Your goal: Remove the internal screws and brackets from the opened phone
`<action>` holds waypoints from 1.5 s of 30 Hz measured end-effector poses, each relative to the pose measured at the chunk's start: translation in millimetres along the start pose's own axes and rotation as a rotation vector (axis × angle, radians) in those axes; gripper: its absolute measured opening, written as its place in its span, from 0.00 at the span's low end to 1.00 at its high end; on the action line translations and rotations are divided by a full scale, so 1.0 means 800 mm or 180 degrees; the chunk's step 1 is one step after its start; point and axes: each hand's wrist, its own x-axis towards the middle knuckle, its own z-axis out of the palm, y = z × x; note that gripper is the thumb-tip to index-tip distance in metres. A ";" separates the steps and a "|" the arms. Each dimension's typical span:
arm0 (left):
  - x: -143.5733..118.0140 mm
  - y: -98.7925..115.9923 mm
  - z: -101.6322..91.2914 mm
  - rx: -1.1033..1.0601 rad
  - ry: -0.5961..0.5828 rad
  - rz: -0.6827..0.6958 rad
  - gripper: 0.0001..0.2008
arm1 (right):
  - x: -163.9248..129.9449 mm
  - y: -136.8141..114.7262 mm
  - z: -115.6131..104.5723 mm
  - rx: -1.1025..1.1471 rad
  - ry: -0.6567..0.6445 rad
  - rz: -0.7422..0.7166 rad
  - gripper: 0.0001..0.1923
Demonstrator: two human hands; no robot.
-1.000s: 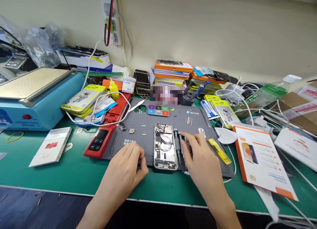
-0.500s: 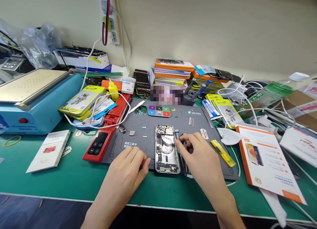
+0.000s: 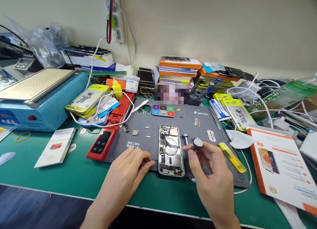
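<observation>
Screwdriver [image 3: 195, 145] is in my right hand [image 3: 210, 171], pinched between thumb and fingertips, lifted just off the grey repair mat [image 3: 223, 169]. Its round end cap faces the camera, so the long axis runs roughly away from me and down; the tip is hidden behind my fingers, can't say exactly where it points. A second driver [image 3: 185, 137] lies on the mat just left of the held one (only its butt end shows clearly).

Opened phone [image 3: 170, 149] lies flat on the mat, long axis pointing away from me, internals up. It sits just left of my right hand, between the two hands. Right hand is the nearer one to its right edge and already has the tool.

Left hand [image 3: 128, 169] rests palm down on the mat, fingers loosely curled, fingertips touching or nearly touching the phone's lower left edge. Holding nothing that I can see.

Further out: loose small parts [image 3: 135, 132] on the mat left of the phone, colour-block screw tray [image 3: 163, 110] at the mat's far edge, yellow tool [image 3: 231, 156] right of my hand, red device [image 3: 104, 145] along the mat's left side, blue heating station [image 3: 37, 97] far left, orange-edged box [image 3: 279, 169] far right.
</observation>
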 end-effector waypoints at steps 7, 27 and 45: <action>-0.002 -0.002 -0.007 -0.0625 -0.0006 -0.0228 0.04 | -0.010 0.012 0.004 -0.0226 0.0092 -0.0376 0.08; 0.005 0.027 0.000 -0.0982 -0.0099 -0.0998 0.22 | -0.014 0.006 0.001 -0.0326 -0.0078 -0.0435 0.11; -0.007 0.018 -0.001 -0.1611 -0.0244 -0.1308 0.26 | -0.013 0.002 0.001 -0.0310 -0.0056 -0.0443 0.12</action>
